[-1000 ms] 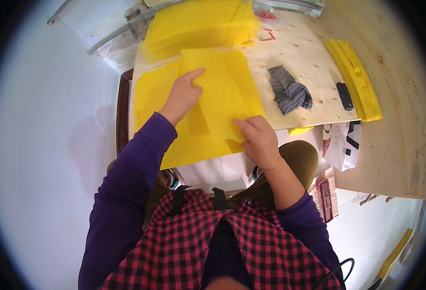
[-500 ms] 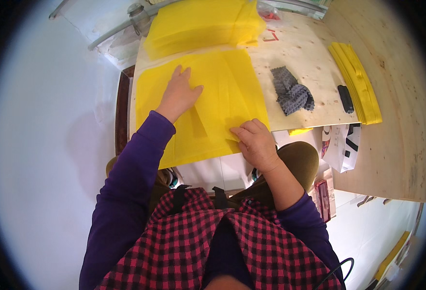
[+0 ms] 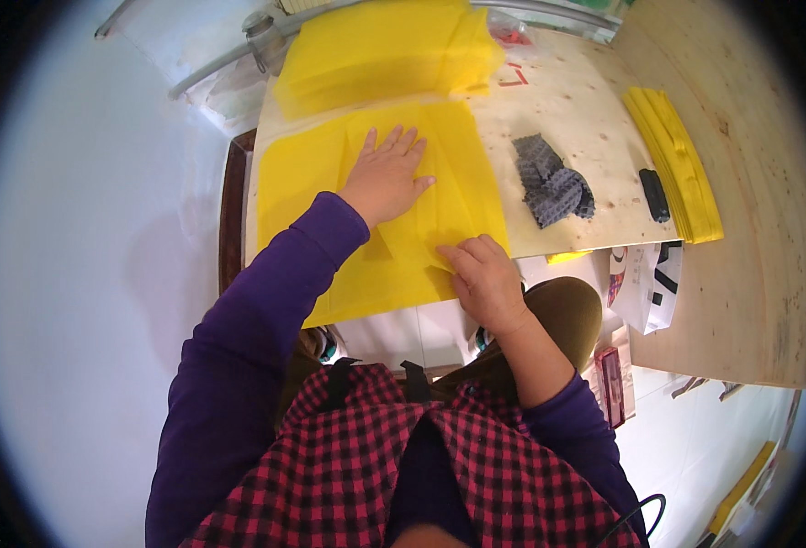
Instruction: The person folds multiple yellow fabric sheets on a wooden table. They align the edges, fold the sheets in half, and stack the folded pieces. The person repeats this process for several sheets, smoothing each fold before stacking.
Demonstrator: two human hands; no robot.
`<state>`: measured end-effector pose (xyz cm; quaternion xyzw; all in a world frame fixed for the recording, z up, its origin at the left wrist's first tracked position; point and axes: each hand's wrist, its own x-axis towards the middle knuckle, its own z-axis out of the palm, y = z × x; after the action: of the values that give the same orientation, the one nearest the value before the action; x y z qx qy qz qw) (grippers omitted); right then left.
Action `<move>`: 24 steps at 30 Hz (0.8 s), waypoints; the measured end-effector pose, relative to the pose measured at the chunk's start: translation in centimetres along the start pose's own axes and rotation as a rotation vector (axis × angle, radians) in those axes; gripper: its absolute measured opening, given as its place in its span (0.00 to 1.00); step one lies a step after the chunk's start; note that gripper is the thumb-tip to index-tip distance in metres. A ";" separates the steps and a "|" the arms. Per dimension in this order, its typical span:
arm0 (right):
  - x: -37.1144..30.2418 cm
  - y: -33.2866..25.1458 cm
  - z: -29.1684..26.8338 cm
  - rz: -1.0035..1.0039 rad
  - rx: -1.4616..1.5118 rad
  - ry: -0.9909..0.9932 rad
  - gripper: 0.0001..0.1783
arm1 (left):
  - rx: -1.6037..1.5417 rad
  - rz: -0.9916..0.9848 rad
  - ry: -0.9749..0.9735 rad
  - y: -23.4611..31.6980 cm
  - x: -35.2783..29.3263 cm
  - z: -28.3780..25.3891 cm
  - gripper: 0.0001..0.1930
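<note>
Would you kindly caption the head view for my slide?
Left hand spread over yellow material, right hand touching its near-right corner.

From my head, above the near side of the wooden table [image 3: 604, 155], my left fisheye camera looked steeply down at close range, facing the yellow sheet [image 3: 298, 173] on it.
</note>
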<state>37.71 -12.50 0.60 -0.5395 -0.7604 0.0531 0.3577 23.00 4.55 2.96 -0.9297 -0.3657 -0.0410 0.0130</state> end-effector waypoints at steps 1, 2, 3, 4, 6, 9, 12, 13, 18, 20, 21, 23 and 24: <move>0.0 0.0 -0.1 -0.004 0.000 0.004 0.18 | 0.002 0.000 -0.018 0.0 0.3 0.2 0.31; 0.0 0.1 -0.2 -0.011 0.007 0.033 0.19 | 0.004 -0.002 -0.044 0.0 0.5 0.5 0.31; 0.0 0.2 -0.3 -0.018 0.016 0.062 0.19 | -0.016 0.005 -0.029 0.1 0.7 0.6 0.31; 0.0 0.2 -0.4 -0.027 0.025 0.091 0.19 | -0.034 0.008 -0.021 0.1 0.8 0.8 0.31; 0.0 0.3 -0.5 -0.015 0.014 0.101 0.19 | -0.058 0.000 -0.020 0.2 1.1 1.0 0.31; 0.0 0.4 -0.5 0.002 0.004 0.098 0.19 | -0.068 -0.029 -0.038 0.4 1.4 1.4 0.31; -0.1 0.5 -0.6 0.007 0.005 0.094 0.19 | -0.069 -0.046 -0.047 0.6 1.5 1.8 0.32; -0.1 0.5 -0.6 0.006 0.007 0.093 0.18 | -0.073 -0.048 -0.050 0.6 1.5 2.0 0.32; -0.4 0.6 -0.5 0.017 -0.012 0.040 0.18 | -0.086 -0.064 -0.015 0.3 1.7 2.8 0.34; -0.5 0.7 -0.4 0.015 -0.016 0.020 0.18 | -0.085 -0.064 -0.018 0.2 1.8 3.0 0.34; -0.5 0.7 -0.4 0.017 -0.016 0.014 0.18 | -0.087 -0.054 -0.008 0.2 1.8 3.1 0.34; -0.5 0.8 -0.3 0.019 -0.018 0.000 0.18 | -0.091 -0.043 0.002 0.0 2.0 3.0 0.33; -0.5 0.8 -0.3 0.020 -0.021 -0.008 0.18 | -0.093 -0.020 0.022 -0.1 2.1 2.9 0.32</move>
<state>38.58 -12.66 0.18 -0.5505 -0.7570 0.0506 0.3484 24.65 6.24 0.27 -0.9250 -0.3727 -0.0686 -0.0266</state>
